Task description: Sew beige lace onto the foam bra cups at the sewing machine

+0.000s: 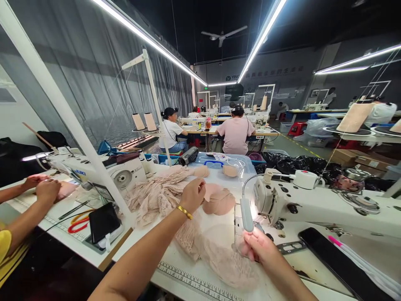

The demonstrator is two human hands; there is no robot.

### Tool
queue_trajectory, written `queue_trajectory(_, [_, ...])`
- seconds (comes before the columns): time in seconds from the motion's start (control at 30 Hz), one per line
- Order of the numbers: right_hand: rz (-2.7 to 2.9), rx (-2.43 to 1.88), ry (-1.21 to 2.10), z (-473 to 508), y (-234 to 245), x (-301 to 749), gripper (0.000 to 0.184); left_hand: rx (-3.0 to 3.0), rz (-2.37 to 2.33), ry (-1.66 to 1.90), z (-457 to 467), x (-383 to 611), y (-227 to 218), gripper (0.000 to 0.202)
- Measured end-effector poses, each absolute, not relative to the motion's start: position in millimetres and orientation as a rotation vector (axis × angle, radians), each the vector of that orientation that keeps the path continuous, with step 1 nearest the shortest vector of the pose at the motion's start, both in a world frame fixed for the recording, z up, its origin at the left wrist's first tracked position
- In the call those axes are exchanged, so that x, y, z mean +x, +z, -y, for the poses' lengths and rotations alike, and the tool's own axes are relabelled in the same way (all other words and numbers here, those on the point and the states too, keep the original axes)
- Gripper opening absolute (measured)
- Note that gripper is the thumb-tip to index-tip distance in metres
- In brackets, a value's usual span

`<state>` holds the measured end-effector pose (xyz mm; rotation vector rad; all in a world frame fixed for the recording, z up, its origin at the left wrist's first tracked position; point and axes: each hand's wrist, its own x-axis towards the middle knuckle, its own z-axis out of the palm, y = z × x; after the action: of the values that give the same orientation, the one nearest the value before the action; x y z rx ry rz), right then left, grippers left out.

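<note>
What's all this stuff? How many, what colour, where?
lace cloth: uncounted, beige, on table
pads: several, pink, beside cloth
sewing machines: many, white, on tables
lamp: one, grey, beside machine
phones: seemingly two, black, both sides
scissors: one, red-orange, left table
thread cones: several, beige, on stands
plastic box: one, clear, behind pads
bags: several, black, behind machine
fan: one, pale, ceiling
lights: several, white, ceiling
curtain: one, grey, left
people: several, white, pink, yellow tops, around
left hand: one, gold bracelet, near pads
right hand: one, bare, below lamp

Overlapping rounded pink pieces (219, 203) beside rumpled, apparently lacy beige fabric (161, 190).
</note>
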<state>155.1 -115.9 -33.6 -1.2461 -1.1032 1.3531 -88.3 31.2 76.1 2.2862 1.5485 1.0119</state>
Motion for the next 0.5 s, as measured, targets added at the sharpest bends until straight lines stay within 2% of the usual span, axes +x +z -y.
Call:
queue_trajectory(0.27, [1.024,-1.161,1.369,120,-31,151,0.064,2.113,-1.323,0.836,62,-103,49,0.011])
queue_trajectory(0.4, [1.098,-1.192,1.329,120,-28,150,0.058,2.155,-1.302,0.700,78,-93,31,0.010])
queue_trajectory(0.5, [1.152,-1.189,1.284,121,-26,147,0.056,2.223,-1.249,0.666,76,-85,29,0.018])
